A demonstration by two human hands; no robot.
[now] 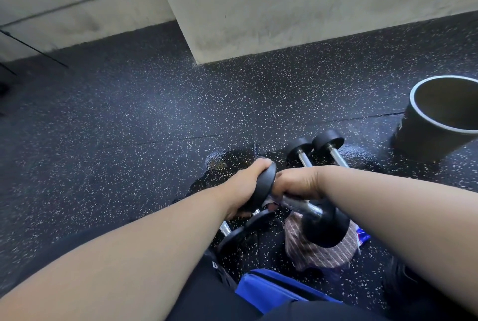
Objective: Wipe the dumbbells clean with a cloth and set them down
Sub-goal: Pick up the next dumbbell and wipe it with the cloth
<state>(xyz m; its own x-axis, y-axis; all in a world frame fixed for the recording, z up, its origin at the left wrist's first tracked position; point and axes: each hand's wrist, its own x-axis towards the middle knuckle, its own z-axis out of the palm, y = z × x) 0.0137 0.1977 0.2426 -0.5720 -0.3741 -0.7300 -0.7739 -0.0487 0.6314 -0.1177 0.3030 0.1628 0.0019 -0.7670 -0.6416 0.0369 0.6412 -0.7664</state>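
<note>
I hold one black dumbbell above the floor, its chrome bar running from upper left to lower right. My left hand grips its far rubber head. My right hand is curled round the chrome handle. Beneath the near head a striped brownish cloth lies on the floor. Two more dumbbells lie side by side just beyond my right hand. Another dumbbell lies on the floor under my left wrist, partly hidden.
The floor is dark speckled rubber, wet and shiny around the dumbbells. A dark round bin stands at the right. A pale concrete pillar rises ahead. Something blue lies at my knees, and a small blue packet beside the cloth.
</note>
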